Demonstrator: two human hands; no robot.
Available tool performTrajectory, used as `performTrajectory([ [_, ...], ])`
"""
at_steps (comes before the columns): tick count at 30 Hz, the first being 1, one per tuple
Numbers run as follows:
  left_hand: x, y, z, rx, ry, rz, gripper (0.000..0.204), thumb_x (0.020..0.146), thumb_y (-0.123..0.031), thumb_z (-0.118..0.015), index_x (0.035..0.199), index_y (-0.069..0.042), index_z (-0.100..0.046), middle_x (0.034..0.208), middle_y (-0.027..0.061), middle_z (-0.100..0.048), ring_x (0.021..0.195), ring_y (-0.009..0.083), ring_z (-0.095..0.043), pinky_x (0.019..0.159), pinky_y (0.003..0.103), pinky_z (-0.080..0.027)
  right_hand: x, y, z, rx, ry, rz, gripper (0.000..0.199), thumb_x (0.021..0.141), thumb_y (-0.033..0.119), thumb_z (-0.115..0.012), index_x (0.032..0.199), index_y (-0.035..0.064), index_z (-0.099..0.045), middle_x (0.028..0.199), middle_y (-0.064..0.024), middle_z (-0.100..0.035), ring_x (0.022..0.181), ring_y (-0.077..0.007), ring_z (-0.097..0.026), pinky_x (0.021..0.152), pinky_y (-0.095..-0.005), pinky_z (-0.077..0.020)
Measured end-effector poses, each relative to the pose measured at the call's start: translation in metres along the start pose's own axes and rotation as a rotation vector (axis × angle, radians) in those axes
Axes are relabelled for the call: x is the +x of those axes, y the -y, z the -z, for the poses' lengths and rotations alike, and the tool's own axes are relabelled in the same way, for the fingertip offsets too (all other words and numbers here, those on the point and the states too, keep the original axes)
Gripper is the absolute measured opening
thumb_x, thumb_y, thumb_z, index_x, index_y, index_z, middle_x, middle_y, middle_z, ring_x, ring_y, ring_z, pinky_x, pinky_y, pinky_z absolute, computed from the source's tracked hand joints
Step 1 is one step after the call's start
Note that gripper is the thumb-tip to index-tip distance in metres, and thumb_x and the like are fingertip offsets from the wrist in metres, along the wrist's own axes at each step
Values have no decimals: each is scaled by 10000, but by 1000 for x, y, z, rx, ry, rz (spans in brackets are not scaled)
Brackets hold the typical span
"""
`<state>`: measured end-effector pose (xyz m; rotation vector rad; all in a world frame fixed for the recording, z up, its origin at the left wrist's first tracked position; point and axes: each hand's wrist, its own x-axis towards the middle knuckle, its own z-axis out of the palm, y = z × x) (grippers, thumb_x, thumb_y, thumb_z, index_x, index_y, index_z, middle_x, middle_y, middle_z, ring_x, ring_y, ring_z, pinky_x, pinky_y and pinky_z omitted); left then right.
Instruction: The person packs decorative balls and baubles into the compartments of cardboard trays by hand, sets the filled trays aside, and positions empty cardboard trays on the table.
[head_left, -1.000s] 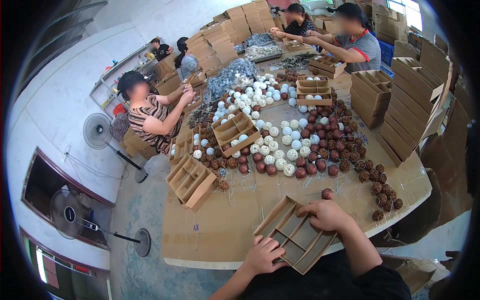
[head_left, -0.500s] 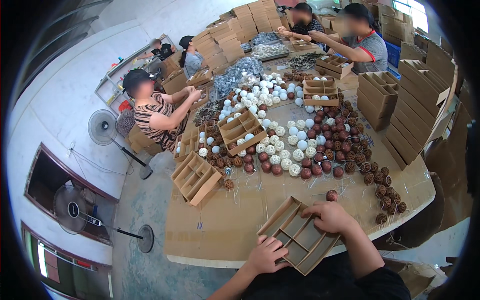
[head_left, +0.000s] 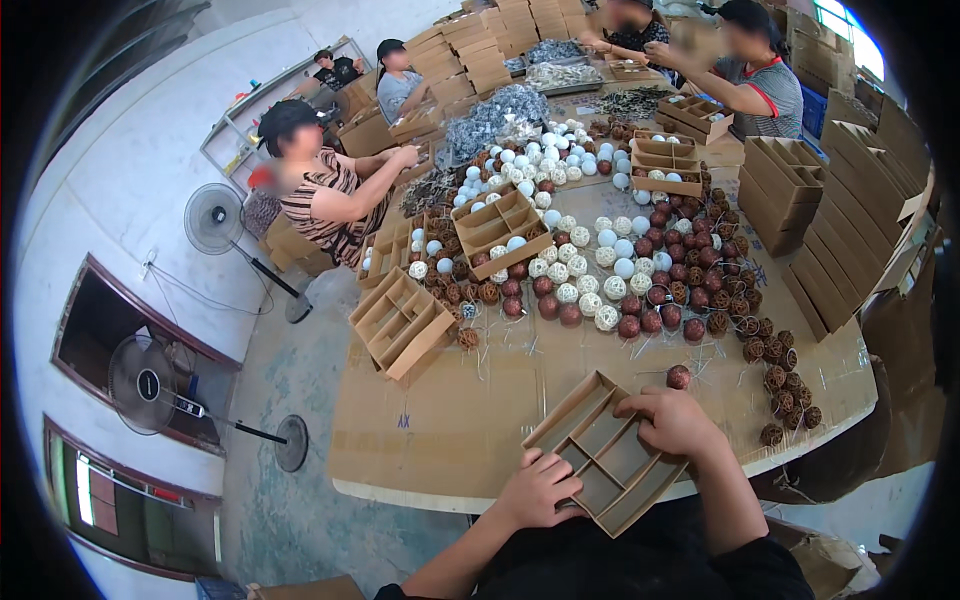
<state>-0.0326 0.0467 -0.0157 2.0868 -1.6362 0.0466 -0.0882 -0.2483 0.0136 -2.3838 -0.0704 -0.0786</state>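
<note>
An empty cardboard tray with dividers lies at the near edge of the big cardboard-covered table. My left hand presses on its near left corner. My right hand grips its far right edge. One dark red woven ball sits just beyond my right hand. Farther out lies a spread of many white, pale blue and dark red balls.
Stacked divider trays sit at the table's left edge, more boxes among the balls, folded cartons at right. A person in a striped top sits at left; other people work at the far end. Two standing fans are on the floor.
Both hands stay on the divider tray; the tray and hands sit almost where they were, with only a slight shift in the view.
</note>
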Motion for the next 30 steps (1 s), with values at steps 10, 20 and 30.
performTrajectory([
  [10,-4,0,-3,-5,-23,23,435,719,-507,-857,905,-167,-661,877,-13,-555,933,202,-559,899,395,-353,4,2,-3,-91,67,-14,485,756,87,-649,1214,214,-744,1011,-138,-705,928,-378,-698,840,-472,-574],
  [20,-5,2,-4,-13,-55,7,401,718,-455,-854,920,-162,-667,894,-4,-565,960,214,-562,928,401,-359,6,12,0,-98,73,-60,503,750,81,-650,1235,185,-733,1064,-152,-719,979,-388,-700,880,-479,-572],
  [30,-9,2,-8,-52,-72,18,400,724,-449,-859,925,-154,-679,939,-5,-599,1021,209,-571,939,412,-349,8,8,-3,-135,121,-27,543,764,92,-676,1293,213,-706,1049,-157,-686,960,-386,-690,862,-468,-564],
])
